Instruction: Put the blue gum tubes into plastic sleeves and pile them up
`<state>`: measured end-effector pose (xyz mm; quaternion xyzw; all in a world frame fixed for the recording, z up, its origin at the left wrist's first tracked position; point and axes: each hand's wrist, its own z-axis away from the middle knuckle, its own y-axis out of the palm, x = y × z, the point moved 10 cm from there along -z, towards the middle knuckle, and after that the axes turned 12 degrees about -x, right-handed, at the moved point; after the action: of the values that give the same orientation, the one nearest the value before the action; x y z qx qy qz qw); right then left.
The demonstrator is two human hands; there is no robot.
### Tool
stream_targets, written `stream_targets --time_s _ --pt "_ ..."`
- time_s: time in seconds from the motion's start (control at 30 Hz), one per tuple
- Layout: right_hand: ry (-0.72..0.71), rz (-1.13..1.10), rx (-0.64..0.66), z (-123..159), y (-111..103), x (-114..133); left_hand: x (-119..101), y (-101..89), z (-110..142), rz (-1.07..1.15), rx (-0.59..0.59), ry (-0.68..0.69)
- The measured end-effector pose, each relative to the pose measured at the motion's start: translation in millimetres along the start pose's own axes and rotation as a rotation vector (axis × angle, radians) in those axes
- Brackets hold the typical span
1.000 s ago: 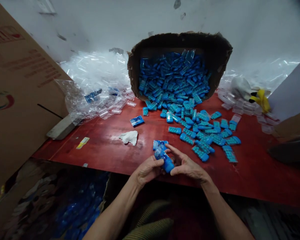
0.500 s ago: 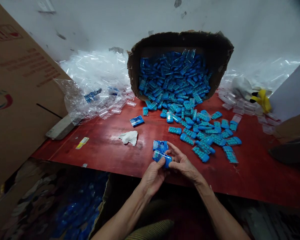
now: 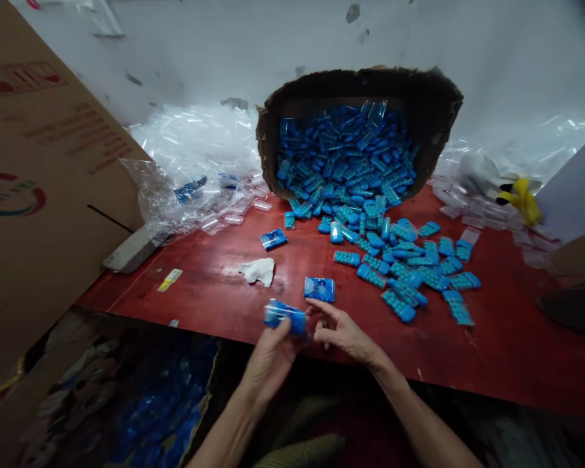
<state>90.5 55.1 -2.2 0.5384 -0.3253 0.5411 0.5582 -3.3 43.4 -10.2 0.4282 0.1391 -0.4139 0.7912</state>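
My left hand (image 3: pixel 273 354) is closed on a small blue pack (image 3: pixel 285 316) with a shiny clear surface, just above the table's front edge. Motion blurs the pack's print. My right hand (image 3: pixel 344 335) is beside it with nothing visible in it, index finger stretched out and the others loosely bent. That fingertip is at the lower edge of a stack of blue printed cards (image 3: pixel 319 289) on the table. Right of this hand lie many clear cases of turquoise balls with blue ends (image 3: pixel 398 305).
A torn cardboard box (image 3: pixel 263 146) lies on its side, spilling such cases onto the red table (image 3: pixel 214 286). Farther left are another blue card stack (image 3: pixel 273 238), a white scrap (image 3: pixel 258 271) and clear plastic covers (image 3: pixel 199 149). A large carton (image 3: pixel 43 149) borders the left side.
My hands have come apart. The left has carried the blue pack left, away from the card stack; the right has let go of it. The whole view has shifted slightly.
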Motion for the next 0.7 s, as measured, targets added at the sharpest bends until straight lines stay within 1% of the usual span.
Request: stream_targets --time_s 0.07,0.13,0.17,0.2,0.23,0.27,0.3,0.33,0.37,0.4,0.43,0.47,0.5,0.53,0.57,0.6,0.63,0.7 --pt "-0.02 0.101 -0.047 -0.6 -0.2 -3.9 -38.8 -47.2 6.6 0.124 -0.178 0.105" --pt "-0.025 0.168 -0.093 -2.4 -2.8 -5.7 -73.4 -102.5 20.6 0.224 -0.385 0.219" --pt "-0.034 0.204 -0.112 -4.9 -3.9 -4.7 -81.5 -128.0 28.7 0.227 -0.489 0.227" --pt "-0.059 0.253 -0.127 -8.9 -3.9 -1.4 -86.0 -148.5 36.3 0.195 -0.569 0.225" --pt "-0.103 0.315 -0.138 -14.7 -2.3 4.4 -84.5 -165.7 43.0 0.129 -0.656 0.189" --pt "-0.165 0.388 -0.142 -22.3 1.9 12.5 -85.1 -176.1 48.0 0.026 -0.714 0.19" --pt "-0.241 0.468 -0.14 -31.4 8.8 21.8 -88.0 -178.7 49.7 -0.118 -0.741 0.224" --pt "-0.321 0.559 -0.135 -41.8 18.1 31.1 -96.4 -173.6 49.1 -0.299 -0.755 0.318" --pt "-0.392 0.663 -0.122 -53.5 29.7 38.2 -108.7 -159.7 46.1 -0.509 -0.755 0.461" --pt "-0.441 0.78 -0.117 -66.4 41.2 42.4 -121.7 -138.9 41.4 -0.732 -0.755 0.626" --pt "-0.464 0.923 -0.118 -80.4 51.8 43.0 -131.2 -108.5 32.1 -0.954 -0.686 0.801" --pt "-0.467 1.073 -0.115 -94.5 61.6 40.7 -138.6 -79.3 23.2 -1.137 -0.641 0.982" --pt "-0.457 1.125 -0.123 -107.5 68.7 39.2 -143.0 -56.6 11.4 -1.294 -0.633 1.107" --pt "-0.453 1.16 -0.124 -118.6 75.3 37.5 -144.4 -40.4 -5.1 -1.436 -0.629 1.158" --pt "-0.449 1.187 -0.124 -127.8 80.6 35.6 -144.8 -31.1 -23.7 -1.547 -0.631 1.149" --pt "-0.445 1.202 -0.125 -134.8 84.3 34.0 -142.0 -24.1 -42.2 -1.644 -0.592 1.12" --pt "-0.446 1.217 -0.126 -139.5 86.4 32.7 -138.9 -18.8 -55.9 -1.715 -0.55 1.116" --pt "-0.45 1.24 -0.121 -141.2 86.5 31.3 -133.8 -14.7 -68.4 -1.771 -0.505 1.161"
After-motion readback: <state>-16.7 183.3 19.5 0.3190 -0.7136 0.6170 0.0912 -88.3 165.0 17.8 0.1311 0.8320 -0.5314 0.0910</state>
